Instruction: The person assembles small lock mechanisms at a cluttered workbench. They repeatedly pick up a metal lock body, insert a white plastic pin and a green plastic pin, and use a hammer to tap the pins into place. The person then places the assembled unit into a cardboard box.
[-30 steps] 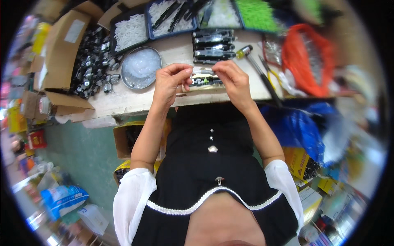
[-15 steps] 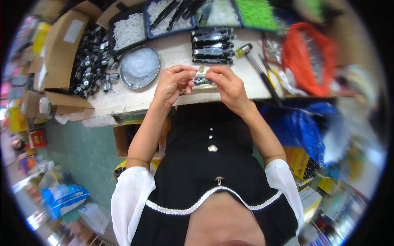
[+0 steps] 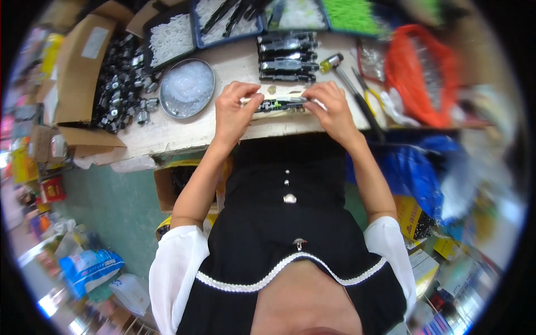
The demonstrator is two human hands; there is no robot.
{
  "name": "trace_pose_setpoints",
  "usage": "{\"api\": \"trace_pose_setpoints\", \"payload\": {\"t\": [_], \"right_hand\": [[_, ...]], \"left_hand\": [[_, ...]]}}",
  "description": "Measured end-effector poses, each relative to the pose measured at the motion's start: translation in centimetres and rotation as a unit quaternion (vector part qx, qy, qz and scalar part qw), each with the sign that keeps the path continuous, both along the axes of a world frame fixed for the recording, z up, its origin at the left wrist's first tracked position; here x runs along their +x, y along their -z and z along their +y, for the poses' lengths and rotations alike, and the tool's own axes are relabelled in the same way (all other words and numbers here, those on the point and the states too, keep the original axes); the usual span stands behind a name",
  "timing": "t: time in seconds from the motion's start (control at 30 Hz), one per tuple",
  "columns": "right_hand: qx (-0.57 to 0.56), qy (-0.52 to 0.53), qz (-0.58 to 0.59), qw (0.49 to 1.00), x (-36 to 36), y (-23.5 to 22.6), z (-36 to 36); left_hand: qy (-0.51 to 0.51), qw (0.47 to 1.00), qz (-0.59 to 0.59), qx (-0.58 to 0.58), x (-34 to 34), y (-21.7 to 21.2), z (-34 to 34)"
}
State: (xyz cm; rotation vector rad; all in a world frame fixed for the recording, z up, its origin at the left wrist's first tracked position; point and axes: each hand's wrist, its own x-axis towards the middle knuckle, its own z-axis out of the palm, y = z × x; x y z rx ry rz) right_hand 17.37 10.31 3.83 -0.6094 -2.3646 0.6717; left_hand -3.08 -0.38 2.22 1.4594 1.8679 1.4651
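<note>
Close to the bench's front edge lies a slim black strip-shaped part [image 3: 279, 105] with small green and silvery pieces along it. My left hand [image 3: 235, 109] is closed at its left end, thumb and index finger pinched together. At the opposite end my right hand [image 3: 330, 107] pinches it with bent fingers; a silvery piece shows beside the fingertips. The fingers partly cover both ends. Just beyond the hands, several similar black strip-shaped parts [image 3: 287, 57] lie stacked in a row.
Left of the hands is a round metal dish [image 3: 162, 100] with translucent white stuff. Black-and-silver parts [image 3: 120, 89] heap beside a cardboard box [image 3: 84, 72]. A hammer [image 3: 357, 95], yellow-handled pliers [image 3: 371, 95] and a red plastic bag [image 3: 399, 72] lie right. Trays of white and green pieces [image 3: 352, 15] line the back.
My hands have moved apart, from a small silvery piece held between them to the two ends of the black strip-shaped part.
</note>
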Motion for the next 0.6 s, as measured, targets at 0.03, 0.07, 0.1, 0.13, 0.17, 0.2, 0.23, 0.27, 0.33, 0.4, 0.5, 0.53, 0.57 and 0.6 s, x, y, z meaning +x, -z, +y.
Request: {"api": "trace_pose_setpoints", "payload": {"t": [0.03,0.07,0.1,0.13,0.17,0.2,0.23,0.27,0.33,0.4,0.5,0.53,0.57,0.6], "right_hand": [[-0.011,0.002,-0.005,1.000,0.2,0.2,0.1],[-0.014,0.004,-0.016,1.000,0.3,0.4,0.2],[-0.016,0.005,-0.027,1.000,0.4,0.6,0.2],[-0.019,0.007,-0.037,0.999,0.4,0.7,0.3],[-0.019,0.007,-0.046,0.999,0.4,0.7,0.3],[-0.019,0.008,-0.055,0.998,0.4,0.6,0.3],[-0.020,0.008,-0.064,0.998,0.5,0.6,0.3],[-0.021,0.006,-0.068,0.997,0.4,0.6,0.3],[-0.024,0.005,-0.076,0.997,0.3,0.6,0.3],[-0.026,0.007,-0.078,0.997,0.1,0.8,0.3],[-0.022,0.002,-0.079,0.997,-0.1,1.0,0.3],[-0.019,0.000,-0.080,0.997,-0.2,1.0,0.3],[-0.016,-0.004,-0.081,0.997,-0.3,1.1,0.4],[-0.013,-0.008,-0.082,0.997,-0.4,1.1,0.4]], "left_hand": [[-0.003,0.998,0.068,0.000,0.1,0.3,-0.1],[-0.006,0.991,0.135,0.001,0.4,0.5,-0.1],[-0.009,0.979,0.202,0.002,0.7,0.6,-0.2],[-0.012,0.983,0.182,-0.019,1.3,1.0,-0.2],[-0.014,0.981,0.192,-0.017,1.7,1.1,0.0],[-0.016,0.979,0.202,-0.015,2.0,1.1,0.1],[-0.018,0.977,0.212,-0.012,2.2,1.2,0.2],[-0.017,0.978,0.208,-0.014,2.3,1.3,0.3],[-0.014,0.979,0.201,-0.017,2.4,1.6,0.5],[-0.010,0.981,0.191,-0.026,2.3,1.8,0.6],[-0.006,0.984,0.173,-0.035,2.3,2.0,0.6],[-0.006,0.985,0.167,-0.037,2.3,2.0,0.6],[-0.006,0.985,0.166,-0.040,2.3,1.9,0.6],[-0.006,0.985,0.166,-0.044,2.4,1.8,0.6]]}}
